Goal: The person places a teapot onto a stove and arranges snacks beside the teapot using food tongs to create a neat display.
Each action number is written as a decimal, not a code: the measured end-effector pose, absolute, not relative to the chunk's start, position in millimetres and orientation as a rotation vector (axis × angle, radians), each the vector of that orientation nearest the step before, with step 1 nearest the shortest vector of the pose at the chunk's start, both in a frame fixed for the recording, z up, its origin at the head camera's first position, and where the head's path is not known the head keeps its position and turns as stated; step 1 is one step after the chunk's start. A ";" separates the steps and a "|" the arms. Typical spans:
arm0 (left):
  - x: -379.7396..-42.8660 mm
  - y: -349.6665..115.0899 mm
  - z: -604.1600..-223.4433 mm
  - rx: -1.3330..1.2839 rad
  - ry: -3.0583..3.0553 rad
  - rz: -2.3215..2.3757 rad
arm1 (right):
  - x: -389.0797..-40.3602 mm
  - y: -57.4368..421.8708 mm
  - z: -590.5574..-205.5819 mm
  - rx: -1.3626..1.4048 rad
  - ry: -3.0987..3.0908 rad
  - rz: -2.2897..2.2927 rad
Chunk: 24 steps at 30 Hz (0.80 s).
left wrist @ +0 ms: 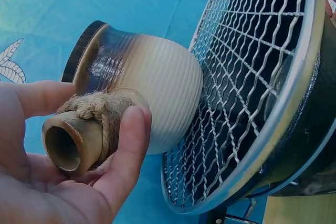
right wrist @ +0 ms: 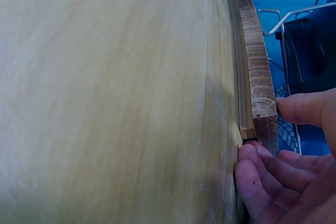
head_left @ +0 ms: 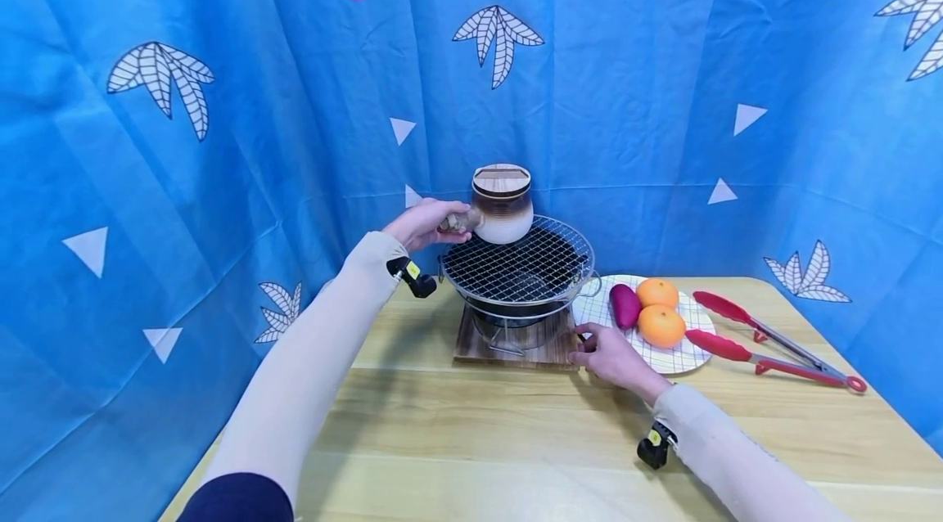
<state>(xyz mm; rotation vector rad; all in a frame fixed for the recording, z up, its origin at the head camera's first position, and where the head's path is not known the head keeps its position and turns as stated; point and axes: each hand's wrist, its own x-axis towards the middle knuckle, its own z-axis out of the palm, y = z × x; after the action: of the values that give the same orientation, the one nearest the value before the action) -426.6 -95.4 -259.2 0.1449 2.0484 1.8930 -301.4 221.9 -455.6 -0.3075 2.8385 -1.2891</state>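
Observation:
My left hand (head_left: pixel 430 223) grips the short, hollow, twine-wrapped side handle (left wrist: pixel 76 142) of a lidded ceramic pot (head_left: pixel 503 215). Brown glaze on the pot fades to ribbed white, and its lid is wooden. The pot stands upright at the wire grill rack (head_left: pixel 541 260); whether its base touches the mesh I cannot tell. Below, a round black stove (head_left: pixel 516 309) sits on a dark wooden board (head_left: pixel 479 350). With the thumb on top and fingers curled beneath, my right hand (head_left: pixel 617 357) pinches that board's near right corner, clearest in the right wrist view.
A checked white plate (head_left: pixel 688 358) beside my right hand bears two oranges (head_left: pixel 661 326) and a purple vegetable (head_left: pixel 624 306). Red-tipped tongs (head_left: pixel 781 350) lie at the right. Blue curtain (head_left: pixel 626 96) encloses the wooden table (head_left: pixel 457 440) at the back and sides.

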 end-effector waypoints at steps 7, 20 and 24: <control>-422.8 -95.3 -259.2 0.156 2.162 1.841 | -301.0 221.1 -455.9 -0.285 2.839 -1.283; -402.7 -105.9 -251.0 0.214 2.412 1.699 | -299.7 219.4 -453.8 -0.268 2.843 -1.281; -395.4 -113.6 -250.0 0.209 2.497 1.619 | -299.7 219.2 -454.8 -0.269 2.840 -1.287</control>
<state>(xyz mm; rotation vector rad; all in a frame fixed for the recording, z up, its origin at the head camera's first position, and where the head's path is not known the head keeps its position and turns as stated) -395.4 -113.6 -250.0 0.2093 2.4970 1.6191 -299.7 219.2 -454.8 -0.2689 2.8405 -1.2873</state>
